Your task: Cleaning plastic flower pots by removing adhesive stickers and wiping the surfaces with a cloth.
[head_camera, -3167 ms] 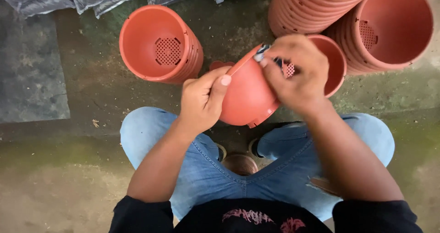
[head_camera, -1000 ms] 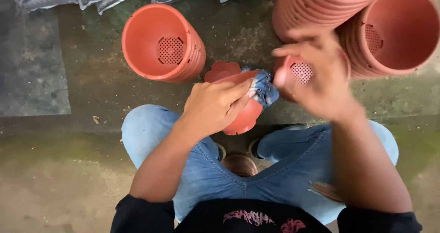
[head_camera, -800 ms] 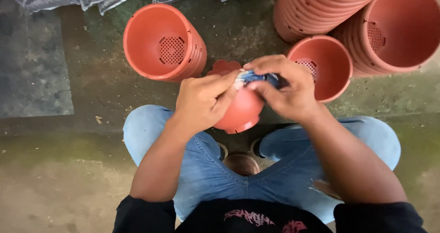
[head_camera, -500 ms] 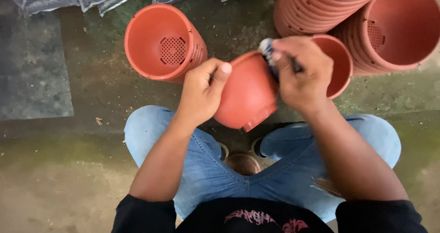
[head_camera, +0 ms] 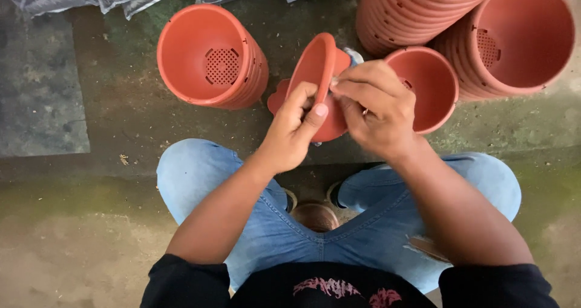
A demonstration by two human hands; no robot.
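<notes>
While the terracotta plastic pot (head_camera: pixel 315 72) sits tilted on edge between both hands, only its rim and part of its outer wall show; the base is hidden behind the fingers. Left hand (head_camera: pixel 295 126) grips it from below, fingers wrapped on the wall, thumb pressed up near the rim. Right hand (head_camera: pixel 372 105) is curled on the pot's upper right side, fingertips pinched at the rim. A bit of blue-white cloth (head_camera: pixel 354 56) peeks out just above the right hand; can't tell whether that hand holds it. A second flat orange piece (head_camera: pixel 277 96) shows just behind the left hand, mostly covered. 1 open pot (head_camera: pixel 431 81) lies directly behind the right hand, empty. Further right and up: 2 nested stacks (head_camera: pixel 514 41), cut off by the frame edge. Left of the left hand: another short stack (head_camera: pixel 212 56) on its side, perforated base visible inside. Knees in blue jeans (head_camera: pixel 200 175) are below the hands.
</notes>
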